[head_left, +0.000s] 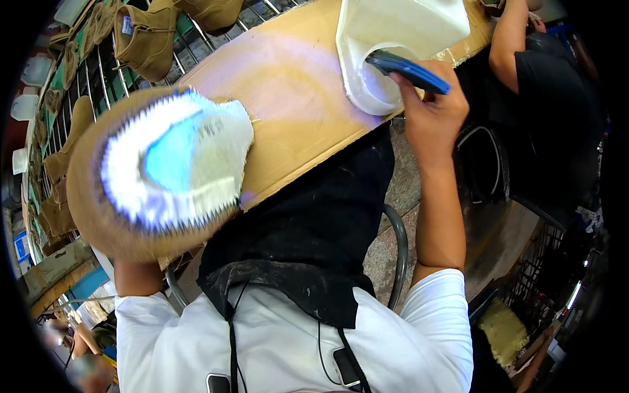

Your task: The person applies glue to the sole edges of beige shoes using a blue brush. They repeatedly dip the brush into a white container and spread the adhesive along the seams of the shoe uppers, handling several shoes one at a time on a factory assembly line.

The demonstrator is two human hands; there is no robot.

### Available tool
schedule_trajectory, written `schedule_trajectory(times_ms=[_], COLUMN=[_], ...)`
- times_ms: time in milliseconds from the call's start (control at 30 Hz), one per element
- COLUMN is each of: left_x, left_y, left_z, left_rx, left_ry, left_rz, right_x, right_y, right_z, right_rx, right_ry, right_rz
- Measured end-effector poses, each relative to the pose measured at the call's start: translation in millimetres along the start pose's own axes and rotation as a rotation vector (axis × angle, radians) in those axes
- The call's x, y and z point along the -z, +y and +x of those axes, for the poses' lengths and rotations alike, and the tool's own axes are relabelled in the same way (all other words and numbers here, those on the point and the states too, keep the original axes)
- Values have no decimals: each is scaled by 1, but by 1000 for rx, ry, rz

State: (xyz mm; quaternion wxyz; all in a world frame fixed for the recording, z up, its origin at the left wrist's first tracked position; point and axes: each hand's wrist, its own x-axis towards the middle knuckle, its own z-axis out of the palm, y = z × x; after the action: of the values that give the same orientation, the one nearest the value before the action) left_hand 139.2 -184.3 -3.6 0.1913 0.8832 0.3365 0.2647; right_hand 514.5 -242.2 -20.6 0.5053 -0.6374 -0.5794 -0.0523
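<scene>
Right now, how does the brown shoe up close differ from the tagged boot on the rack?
The near shoe turns its pale underside toward the viewer; the tagged boot shows its brown side. The near shoe fills much more of the picture than the tagged boot. Both have brown uppers.

A brown shoe upper, over the left end of the cardboard, hides the left hand; at the right end, the white container is cut off above, the blue tool blurred at its tip
</scene>
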Motion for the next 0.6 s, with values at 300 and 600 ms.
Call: schedule_trajectory(times_ms=[300,600], left_x=[-25,-38], left_y=[-9,-8], left_z=[8,24], left_rx=[-17,-70], left_ry=[107,94], left_rz=[-191,-316], right_x=[19,7], right_y=[3,-2], right_z=[21,16], right_rx=[-147,121], right_ry=[-418,-315], right_rz=[167,-83])
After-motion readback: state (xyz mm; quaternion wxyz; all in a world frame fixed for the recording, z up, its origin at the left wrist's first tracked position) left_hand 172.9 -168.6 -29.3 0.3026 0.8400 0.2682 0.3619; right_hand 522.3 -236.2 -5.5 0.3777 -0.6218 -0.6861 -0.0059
